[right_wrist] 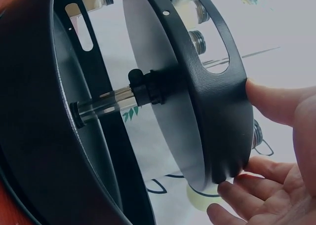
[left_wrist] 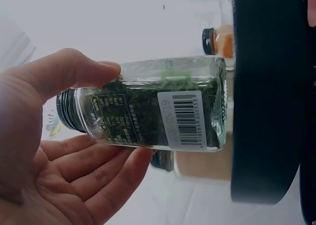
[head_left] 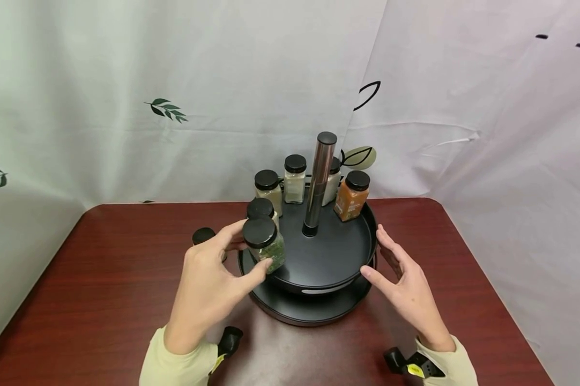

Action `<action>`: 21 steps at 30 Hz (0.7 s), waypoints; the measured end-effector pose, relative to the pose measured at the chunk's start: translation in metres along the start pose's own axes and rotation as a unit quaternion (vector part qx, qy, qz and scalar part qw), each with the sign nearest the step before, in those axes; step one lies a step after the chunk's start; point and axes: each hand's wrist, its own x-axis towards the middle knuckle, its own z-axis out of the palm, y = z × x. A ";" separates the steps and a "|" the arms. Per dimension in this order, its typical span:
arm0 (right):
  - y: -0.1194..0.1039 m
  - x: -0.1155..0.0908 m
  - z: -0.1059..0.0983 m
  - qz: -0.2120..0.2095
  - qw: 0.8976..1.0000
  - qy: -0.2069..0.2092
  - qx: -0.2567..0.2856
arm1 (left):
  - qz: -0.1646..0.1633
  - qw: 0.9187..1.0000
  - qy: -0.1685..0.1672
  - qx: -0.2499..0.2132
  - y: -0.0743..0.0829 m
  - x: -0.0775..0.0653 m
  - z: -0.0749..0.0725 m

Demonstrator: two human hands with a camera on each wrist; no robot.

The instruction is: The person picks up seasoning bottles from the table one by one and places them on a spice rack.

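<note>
My left hand (head_left: 212, 287) holds a glass spice jar (head_left: 272, 253) of green dried herbs with a black lid, at the left edge of a black two-tier round rack's upper tray (head_left: 328, 262). In the left wrist view the thumb presses one side of the herb jar (left_wrist: 148, 106) and the fingers the other; a barcode label faces the camera. At the tray's right side is my right hand (head_left: 408, 292). The right wrist view shows its thumb and fingertips touching the upper tray's outer wall (right_wrist: 222, 121), fingers loosely extended.
On the upper tray stand several black-lidded jars, among them an orange one (head_left: 351, 197) and a white one (head_left: 295, 179). A post (head_left: 319, 185) rises from its middle. Below is the lower tray (head_left: 304, 313). Another black lid (head_left: 203, 235) shows behind my left hand on the brown table (head_left: 102, 300).
</note>
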 end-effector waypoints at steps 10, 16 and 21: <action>-0.001 0.000 -0.001 0.006 1.000 0.001 0.014 | 0.012 1.000 -0.017 0.011 0.004 0.001 0.023; -0.001 0.000 0.000 0.004 1.000 0.001 0.015 | -0.008 1.000 -0.020 0.021 0.005 -0.003 0.033; -0.001 0.000 0.000 0.002 1.000 0.002 0.019 | -0.034 0.998 -0.034 0.027 0.006 -0.005 0.038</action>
